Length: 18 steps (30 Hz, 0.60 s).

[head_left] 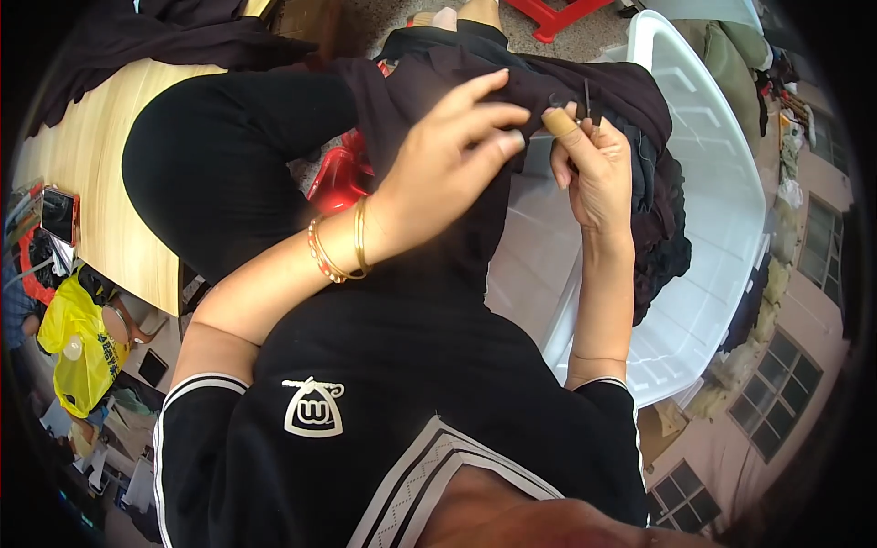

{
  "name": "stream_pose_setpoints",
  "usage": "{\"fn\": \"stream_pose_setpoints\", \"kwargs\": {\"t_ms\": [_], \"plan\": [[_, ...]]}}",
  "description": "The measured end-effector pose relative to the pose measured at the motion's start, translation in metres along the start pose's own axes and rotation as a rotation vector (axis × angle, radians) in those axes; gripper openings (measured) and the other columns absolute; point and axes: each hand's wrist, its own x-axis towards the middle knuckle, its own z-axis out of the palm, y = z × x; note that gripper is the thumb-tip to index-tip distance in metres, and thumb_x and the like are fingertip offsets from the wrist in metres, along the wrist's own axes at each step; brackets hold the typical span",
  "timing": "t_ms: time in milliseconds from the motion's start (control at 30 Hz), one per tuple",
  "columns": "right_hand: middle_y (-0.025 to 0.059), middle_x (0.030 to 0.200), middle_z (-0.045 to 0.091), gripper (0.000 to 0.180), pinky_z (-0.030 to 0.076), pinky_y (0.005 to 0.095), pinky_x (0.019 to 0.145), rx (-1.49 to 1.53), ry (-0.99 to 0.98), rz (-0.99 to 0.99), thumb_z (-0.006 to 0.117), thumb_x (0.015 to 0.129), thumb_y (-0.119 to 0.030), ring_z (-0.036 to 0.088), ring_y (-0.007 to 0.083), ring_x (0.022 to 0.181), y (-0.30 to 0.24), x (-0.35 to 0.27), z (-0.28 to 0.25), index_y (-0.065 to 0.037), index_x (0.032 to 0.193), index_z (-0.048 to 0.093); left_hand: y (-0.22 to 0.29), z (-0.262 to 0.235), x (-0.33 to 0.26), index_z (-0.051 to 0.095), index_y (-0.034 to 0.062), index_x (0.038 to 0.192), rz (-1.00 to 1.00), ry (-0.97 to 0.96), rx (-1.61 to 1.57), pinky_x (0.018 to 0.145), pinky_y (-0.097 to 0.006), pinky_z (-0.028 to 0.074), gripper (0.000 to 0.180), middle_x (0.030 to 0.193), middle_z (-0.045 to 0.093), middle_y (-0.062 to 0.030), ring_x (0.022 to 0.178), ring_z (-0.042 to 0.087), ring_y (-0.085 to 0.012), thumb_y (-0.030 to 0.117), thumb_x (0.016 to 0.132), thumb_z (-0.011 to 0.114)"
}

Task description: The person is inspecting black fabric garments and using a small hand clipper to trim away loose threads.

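Dark maroon cloth [429, 96] lies across my lap and over the near side of a white plastic bin [717, 228]. Just above it, my left hand [448, 151] is open, with its fingers apart and nothing visible in them. My right hand [598, 169] is closed around a small dark tool [587, 96] with a thin pointed blade, which looks like thread snips. Tan tape or a finger cover [561, 123] wraps my right thumb. The tool's lower part is hidden in my fingers.
More dark garments [662, 242] hang inside the bin on my right. On my left stands a light wooden table [110, 164] with dark cloth [183, 46] at its far end. A red plastic object [340, 178] shows below my knee, and a yellow plastic bag [80, 342] sits beyond the table.
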Motion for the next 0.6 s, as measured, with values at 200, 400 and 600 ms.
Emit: {"fn": "stream_pose_setpoints", "kwargs": {"t_ms": [200,400,600], "plan": [[-0.0013,0.064,0.054,0.01,0.027,0.0196,0.041,0.501,-0.23,0.119,0.06,0.093,-0.014,0.041,0.0059,0.04,0.002,0.004,-0.01,-0.004,0.097,0.06,-0.009,-0.016,0.029,0.047,0.0104,0.134,0.123,0.033,0.169,0.089,-0.029,0.047,0.051,0.134,0.052,-0.0067,0.112,0.054,-0.016,0.006,0.086,0.064],[0.0041,0.084,0.057,0.033,0.039,0.0213,0.063,0.488,-0.344,-0.008,0.064,0.085,-0.025,0.05,0.0096,0.071,0.001,0.003,-0.019,0.001,0.102,0.056,0.019,-0.036,0.035,0.057,0.0019,0.093,-0.078,-0.298,-0.128,0.081,-0.026,0.047,0.01,0.094,0.062,-0.0044,0.09,0.058,-0.0121,0.004,0.086,0.064],[-0.0025,0.088,0.05,0.035,0.04,0.0204,0.074,-0.143,-0.274,-0.19,0.077,0.068,0.003,0.049,0.006,0.081,-0.008,-0.003,0.002,-0.007,0.091,0.052,0.025,-0.029,0.031,0.056,0.0033,0.114,0.126,-0.243,0.162,0.075,-0.025,0.045,0.028,0.097,0.056,-0.0028,0.086,0.053,-0.012,0.013,0.088,0.064]]}}
